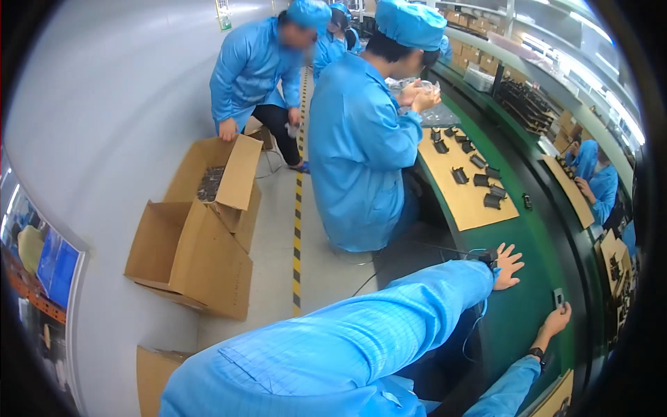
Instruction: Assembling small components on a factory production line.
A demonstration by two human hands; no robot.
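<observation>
My left hand (508,267) lies over the green belt with its fingers spread and nothing in it. A black band and a blue cord are at its wrist. My right hand (556,320) grips a small grey rectangular piece (558,297) with a dark spot, above the belt farther right. Beyond my left hand, a small black part (527,201) sits on the green belt (511,316). Several curved black plastic parts (460,176) stand on a tan cardboard sheet (479,217), apart from both hands.
A co-worker (361,146) in blue sits close ahead at the belt, hands raised. Another person (257,69) bends over open cardboard boxes (208,250) by the wall. Across the line, a co-worker (599,181) sits near racks of black parts (521,104). Striped floor tape (297,243) runs along the aisle.
</observation>
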